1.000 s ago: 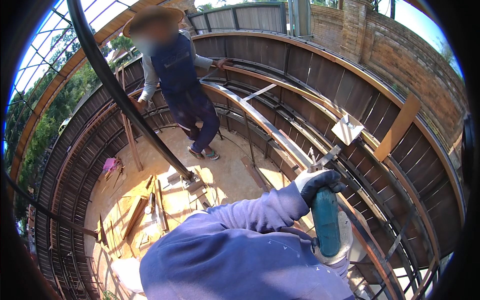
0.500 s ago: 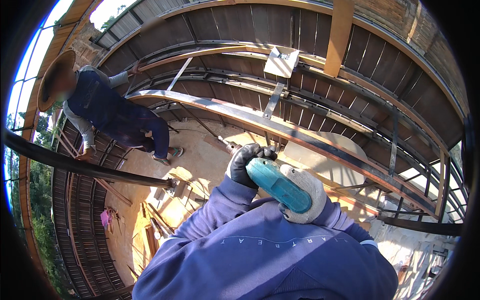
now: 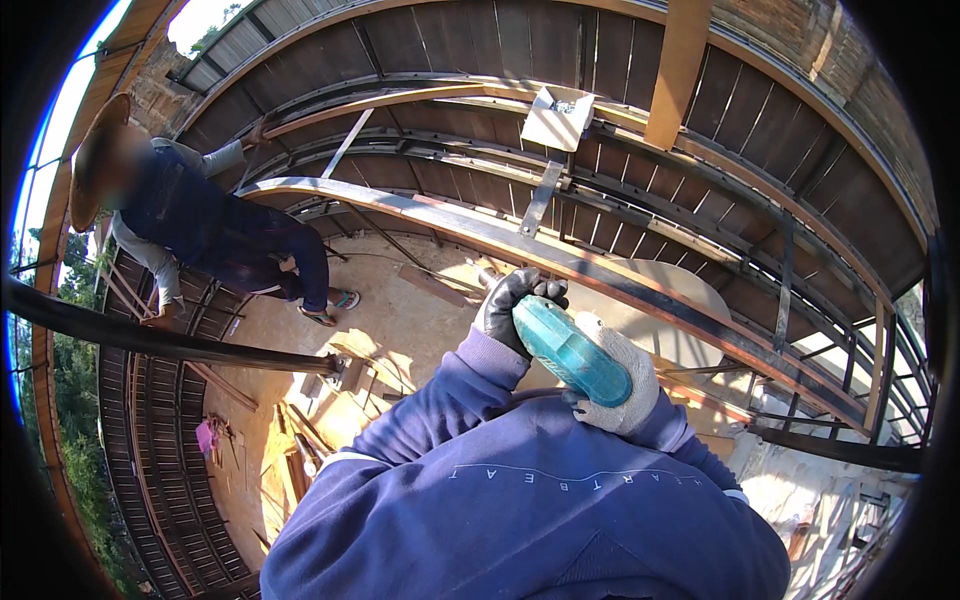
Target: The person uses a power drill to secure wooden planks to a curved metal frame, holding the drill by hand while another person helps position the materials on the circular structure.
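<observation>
Teal power tool (image 3: 570, 350) close by, at 4 o'clock. The black-gloved left grip (image 3: 507, 305) is curled round its front; the grey-gloved right grip (image 3: 640, 380) hugs its back. Past them, a long bar (image 3: 600, 268) bends from 10 to 4 o'clock. Farther, a white box (image 3: 553, 132) is at 1 o'clock.

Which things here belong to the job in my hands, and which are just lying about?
Job:
- Teal power tool, held by left hand and right hand
- Curved beam ahead, probably
- Open box, perhaps

Seemingly lying about:
- Pink bundle on the floor
- Brown board on the floor
</observation>
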Demonstrator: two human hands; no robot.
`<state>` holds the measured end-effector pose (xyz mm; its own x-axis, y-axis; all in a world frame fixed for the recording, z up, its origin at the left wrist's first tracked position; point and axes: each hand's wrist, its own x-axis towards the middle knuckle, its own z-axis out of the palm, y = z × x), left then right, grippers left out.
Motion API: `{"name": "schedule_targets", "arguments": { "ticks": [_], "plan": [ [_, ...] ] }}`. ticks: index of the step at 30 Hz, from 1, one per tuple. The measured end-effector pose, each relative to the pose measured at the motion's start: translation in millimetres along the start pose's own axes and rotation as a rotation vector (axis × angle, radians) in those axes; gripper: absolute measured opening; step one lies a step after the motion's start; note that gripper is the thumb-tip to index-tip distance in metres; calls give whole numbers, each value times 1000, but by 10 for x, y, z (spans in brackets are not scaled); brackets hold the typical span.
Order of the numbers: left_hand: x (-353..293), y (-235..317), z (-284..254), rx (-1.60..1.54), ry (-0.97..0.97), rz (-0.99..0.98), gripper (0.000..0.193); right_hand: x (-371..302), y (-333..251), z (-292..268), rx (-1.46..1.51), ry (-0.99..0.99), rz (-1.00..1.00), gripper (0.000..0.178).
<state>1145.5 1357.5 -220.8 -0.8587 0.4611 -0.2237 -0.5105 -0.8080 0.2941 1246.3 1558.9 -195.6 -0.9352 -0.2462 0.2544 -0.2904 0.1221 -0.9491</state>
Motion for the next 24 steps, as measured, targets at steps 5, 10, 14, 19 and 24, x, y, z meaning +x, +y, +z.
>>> {"name": "schedule_targets", "arguments": {
  "ticks": [5, 10, 14, 19, 24],
  "plan": [
    [340, -130, -130, 108, -170, -56, 30, -32, 79, -41, 497, 145, 350, 94],
    [416, 332, -503, 1280, -317, -140, 54, 200, 226, -323, 216, 220, 427, 82],
    [750, 1094, -659, 1909, 17, 361, 38, 511, 59, -343, 325, 191, 506, 81],
    [1701, 1881, -1050, 2622, 83, 468, 38, 953, 103, -272, 22, 151, 610, 84],
    [1976, 1996, -1275, 2596, -25, 129, 57, 1451, -33, -58, -20, 182, 752, 89]
  ]
}}
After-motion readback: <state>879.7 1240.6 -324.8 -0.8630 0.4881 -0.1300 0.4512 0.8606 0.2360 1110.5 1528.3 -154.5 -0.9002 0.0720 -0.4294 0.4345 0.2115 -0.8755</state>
